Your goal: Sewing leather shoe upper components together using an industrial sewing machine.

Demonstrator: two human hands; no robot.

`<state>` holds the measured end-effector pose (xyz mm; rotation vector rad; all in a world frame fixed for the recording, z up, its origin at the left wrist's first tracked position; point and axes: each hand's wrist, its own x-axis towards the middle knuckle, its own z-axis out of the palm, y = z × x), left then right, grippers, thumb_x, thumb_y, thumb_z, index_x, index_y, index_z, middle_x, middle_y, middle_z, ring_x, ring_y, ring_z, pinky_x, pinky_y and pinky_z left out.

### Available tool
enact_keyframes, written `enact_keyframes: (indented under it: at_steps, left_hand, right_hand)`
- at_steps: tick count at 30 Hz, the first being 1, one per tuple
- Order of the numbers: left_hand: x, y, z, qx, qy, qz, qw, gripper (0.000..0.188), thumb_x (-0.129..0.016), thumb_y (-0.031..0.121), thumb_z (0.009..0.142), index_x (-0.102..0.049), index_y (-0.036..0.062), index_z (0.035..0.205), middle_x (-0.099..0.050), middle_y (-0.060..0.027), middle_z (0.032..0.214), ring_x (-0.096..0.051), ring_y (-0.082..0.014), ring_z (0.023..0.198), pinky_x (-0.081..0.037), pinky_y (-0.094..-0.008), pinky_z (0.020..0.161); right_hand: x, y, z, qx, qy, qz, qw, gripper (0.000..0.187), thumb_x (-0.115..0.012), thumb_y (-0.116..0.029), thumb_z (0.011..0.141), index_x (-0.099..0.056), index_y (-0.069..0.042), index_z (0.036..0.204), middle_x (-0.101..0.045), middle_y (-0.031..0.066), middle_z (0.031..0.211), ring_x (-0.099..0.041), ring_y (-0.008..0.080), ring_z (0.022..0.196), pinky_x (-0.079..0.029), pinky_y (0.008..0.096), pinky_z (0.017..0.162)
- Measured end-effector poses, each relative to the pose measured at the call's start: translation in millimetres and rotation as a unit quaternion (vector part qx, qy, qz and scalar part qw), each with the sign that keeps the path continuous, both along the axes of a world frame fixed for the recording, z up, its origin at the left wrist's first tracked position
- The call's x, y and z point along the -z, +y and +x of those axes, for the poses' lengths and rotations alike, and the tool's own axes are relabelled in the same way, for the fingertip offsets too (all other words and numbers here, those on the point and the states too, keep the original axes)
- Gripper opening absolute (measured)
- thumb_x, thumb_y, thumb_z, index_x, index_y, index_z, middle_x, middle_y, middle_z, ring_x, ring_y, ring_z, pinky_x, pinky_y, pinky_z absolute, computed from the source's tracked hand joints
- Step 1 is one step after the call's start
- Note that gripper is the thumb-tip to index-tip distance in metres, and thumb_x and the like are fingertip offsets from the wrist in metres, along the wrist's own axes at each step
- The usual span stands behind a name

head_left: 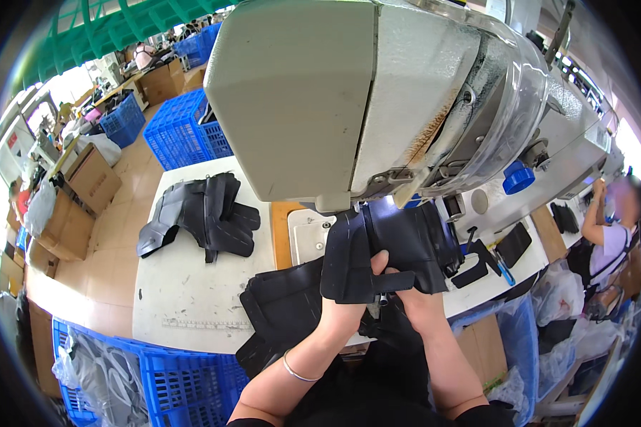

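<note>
Under the head of a large grey sewing machine [295, 99] lies a black leather-like panel [406, 238] with flaps and pale lines on its edges. My left hand [347, 313] grips its near left part, closed, with the fingers mostly hidden beneath the material. At the near edge, my right hand [414, 302] is closed on the same panel, its fingers partly covered. Another black piece [285, 299] spreads over the table edge beside my left forearm. Further left, several stacked black pieces [206, 213] rest on the white table [192, 292]. The needle is hidden behind the machine head.
Blue crates stand at the front left [178, 384] and beyond the table [181, 128]. A blue-handled tool [504, 270] and black cut pieces [513, 245] lie right of the machine. Another person [609, 235] sits at the far right. Cardboard boxes [92, 178] line the left.
</note>
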<state>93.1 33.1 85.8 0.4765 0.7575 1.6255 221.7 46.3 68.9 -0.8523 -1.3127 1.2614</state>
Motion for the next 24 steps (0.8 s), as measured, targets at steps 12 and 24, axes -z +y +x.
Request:
enact_keyframes:
  at_steps: [12,24]
  left_hand:
    - [30,-23,-32,-0.309,0.737,0.323,0.508,0.036,-0.067,-0.001,0.053,-0.076,0.0071,0.086,-0.064,-0.0072,0.097,-0.061,-0.0284,0.098,-0.052,-0.0323,0.077]
    - [8,32,-78,-0.231,0.738,0.4,0.491,0.047,-0.069,0.01,0.058,-0.07,0.002,0.104,-0.061,-0.0123,0.113,-0.06,-0.0319,0.104,-0.052,-0.0394,0.087]
  right_hand:
    - [1,-5,3,0.037,-0.082,-0.008,0.996,0.016,-0.067,-0.004,0.086,-0.065,0.003,0.1,-0.066,0.0069,0.093,-0.062,0.0139,0.082,-0.05,0.0282,0.073]
    - [6,-11,-9,0.002,0.082,-0.106,0.991,0.011,-0.064,-0.005,0.089,-0.065,0.002,0.098,-0.062,0.0033,0.085,-0.056,0.0087,0.069,-0.045,0.0238,0.058]
